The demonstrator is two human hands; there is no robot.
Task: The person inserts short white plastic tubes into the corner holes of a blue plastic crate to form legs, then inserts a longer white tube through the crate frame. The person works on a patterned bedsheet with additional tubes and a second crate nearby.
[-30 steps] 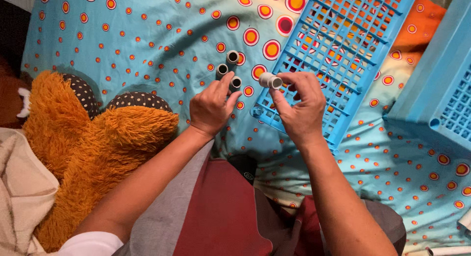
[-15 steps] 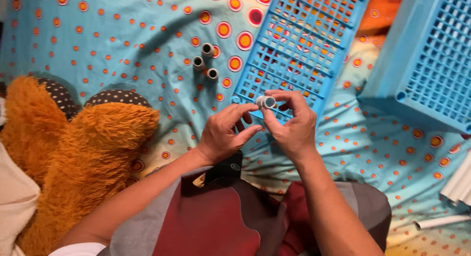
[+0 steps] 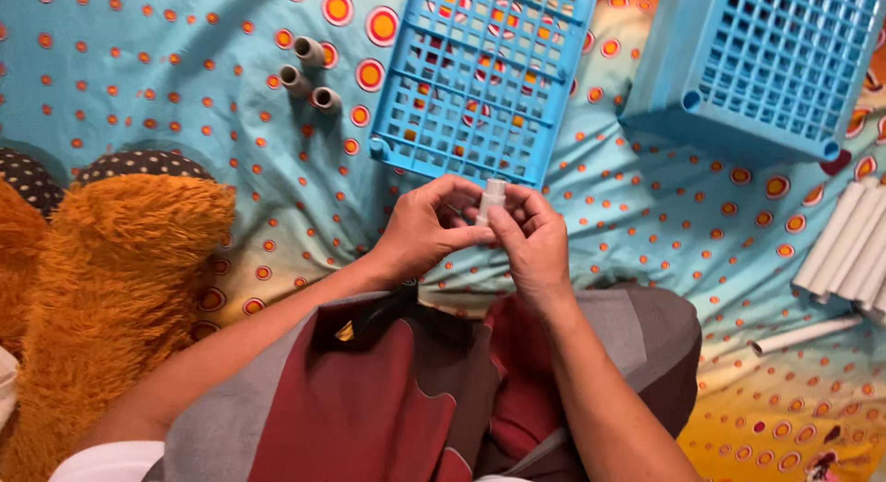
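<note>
We hold a small white tube piece [image 3: 494, 199] with both hands, right in front of our lap. Our left hand [image 3: 426, 228] pinches it from the 9 o'clock side, and our right hand [image 3: 531, 242] pinches it from the 3 o'clock side. The fingers of both hands are pressed together on it. The piece stands up, and its top end pokes out above our fingertips at 12 o'clock.

We think it could slip, because only fingertips hold it and it is smooth and round. If it drops, it may roll into the folds of the dotted blue sheet [image 3: 166, 94] or into our lap, where it is hard to find. Squeezing too hard on one side could tip it.

Three more short tubes [image 3: 307, 74] lie at 10 o'clock, well apart from our hands. A flat blue grid panel [image 3: 480, 85] lies just past our hands at 12 o'clock. Long white pipes [image 3: 849, 247] lie at 3 o'clock.
</note>
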